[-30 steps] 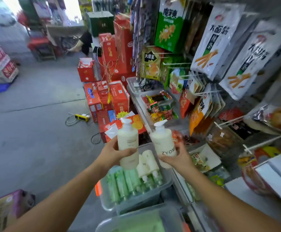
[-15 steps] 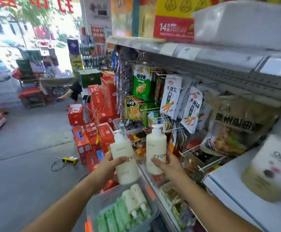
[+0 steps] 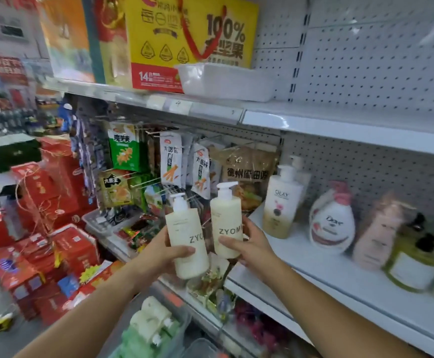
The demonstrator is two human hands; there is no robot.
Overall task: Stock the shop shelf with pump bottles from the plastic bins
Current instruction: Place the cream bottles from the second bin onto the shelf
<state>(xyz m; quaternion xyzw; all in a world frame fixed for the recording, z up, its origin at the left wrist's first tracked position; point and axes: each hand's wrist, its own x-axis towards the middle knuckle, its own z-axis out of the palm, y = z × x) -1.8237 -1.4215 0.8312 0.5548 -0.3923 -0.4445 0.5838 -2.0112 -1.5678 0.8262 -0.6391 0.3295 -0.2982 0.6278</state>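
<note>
Shelf neighbours: a white-and-gold bottle (image 3: 280, 202) stands upright just right of what I'm holding. Beyond it are a round white bottle (image 3: 332, 223), a pink bottle (image 3: 381, 233) and a yellow-green bottle (image 3: 414, 262), all blurred.
In the way: that row stands toward the back, with white board in front of it.
Behind my hands: snack packets (image 3: 169, 161) hang on wire hooks.
Below: a plastic bin (image 3: 184, 321) under my left forearm, with cream and green bottles lying in it.
Above: an upper shelf (image 3: 288, 122) carries a yellow carton (image 3: 184, 34) and a white tray (image 3: 226, 81).
Surface: a white metal shelf (image 3: 326, 267) with a pegboard back (image 3: 378, 60).
Room: a shop aisle, with red boxes (image 3: 55, 197) stacked at left and the far end blurred.
Left hand (image 3: 159, 257): fingers (image 3: 182, 250) wrapped round the lower half of the left cream bottle (image 3: 187, 236).
Right hand (image 3: 252, 246): fingers (image 3: 230, 241) clamped on the right cream bottle (image 3: 227, 215).
Where they are: in the air by the shelf's left end, side by side and slightly apart, the right one higher.
Axis: both long axes near upright with pumps on top, and the left bottle's top leans a little left.
Facing: the lettering faces me. The right spout points right; the left spout I cannot tell.
</note>
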